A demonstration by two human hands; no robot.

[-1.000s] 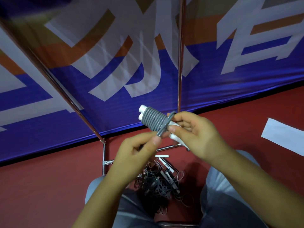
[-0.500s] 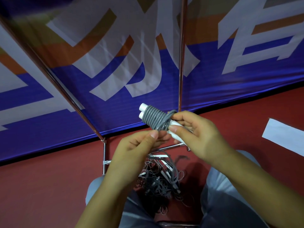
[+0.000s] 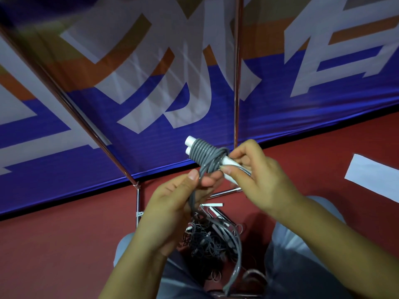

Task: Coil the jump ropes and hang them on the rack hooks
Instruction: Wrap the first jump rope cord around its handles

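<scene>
Behind both hands, banner (image 3: 280,117) bears large white characters, unreadable.

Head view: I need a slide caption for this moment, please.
Right hand holds white handles wrapped in grey rope; left hand grips the loose tail.

We are looking through a single wide-angle camera worn on the head, pointing forward and steeply down. It is sitting close to the left hand (image 3: 172,210) and right hand (image 3: 257,173), which are filling the middle of the frame just below us. Our knees are showing at the bottom edge, the red floor (image 3: 64,244) is lying beneath, and the blue banner (image 3: 86,126) is rising ahead, bending at the edges under the lens.
</scene>
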